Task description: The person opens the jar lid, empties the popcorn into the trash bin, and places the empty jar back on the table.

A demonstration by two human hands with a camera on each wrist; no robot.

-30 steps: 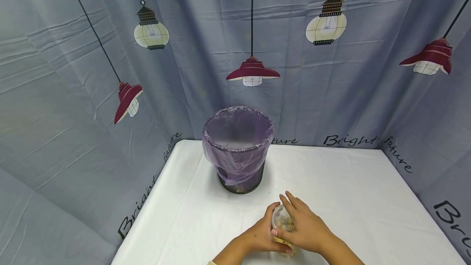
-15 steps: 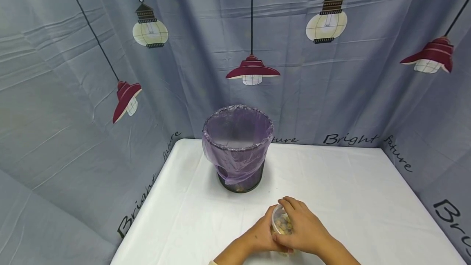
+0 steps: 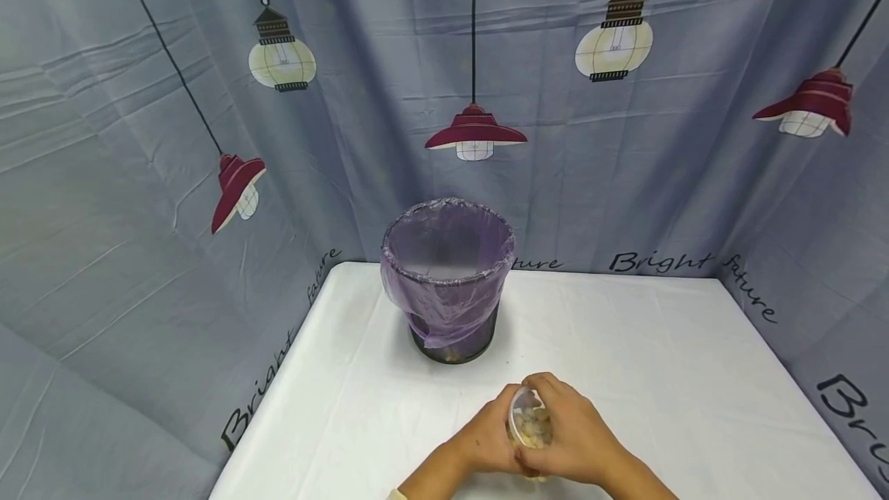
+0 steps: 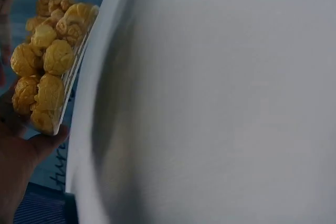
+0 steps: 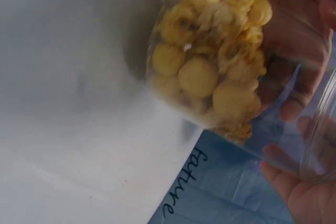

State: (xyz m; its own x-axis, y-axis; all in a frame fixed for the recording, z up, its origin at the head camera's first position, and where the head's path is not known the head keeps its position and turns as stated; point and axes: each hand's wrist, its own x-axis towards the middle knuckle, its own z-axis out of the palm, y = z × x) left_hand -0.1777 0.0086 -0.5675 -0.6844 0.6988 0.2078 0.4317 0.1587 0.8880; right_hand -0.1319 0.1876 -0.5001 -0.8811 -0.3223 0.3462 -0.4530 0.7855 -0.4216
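Observation:
A clear plastic tub (image 3: 531, 421) partly filled with golden popcorn (image 5: 210, 61) is between both hands near the front of the table in the head view. My left hand (image 3: 485, 437) grips its left side. From the right, my right hand (image 3: 575, 432) holds the tub with its fingers curled at the upper rim and the thumb on the near side. Through the see-through wall, the right wrist view shows popcorn in the lower part and bare space toward the rim. In the left wrist view the popcorn tub (image 4: 50, 61) appears at the left edge. Whether a lid covers it, I cannot tell.
Behind the hands, a dark waste bin (image 3: 454, 346) lined with a purple plastic bag (image 3: 444, 307) stands on the white-covered table (image 3: 625, 353). Grey-blue curtains (image 3: 389, 99) printed with lamps and lettering surround the table's back and sides.
My right hand's fingers, stretched up over the tub's top at first, have come down and curled at its rim. The left hand stays on the tub. The bin has not moved.

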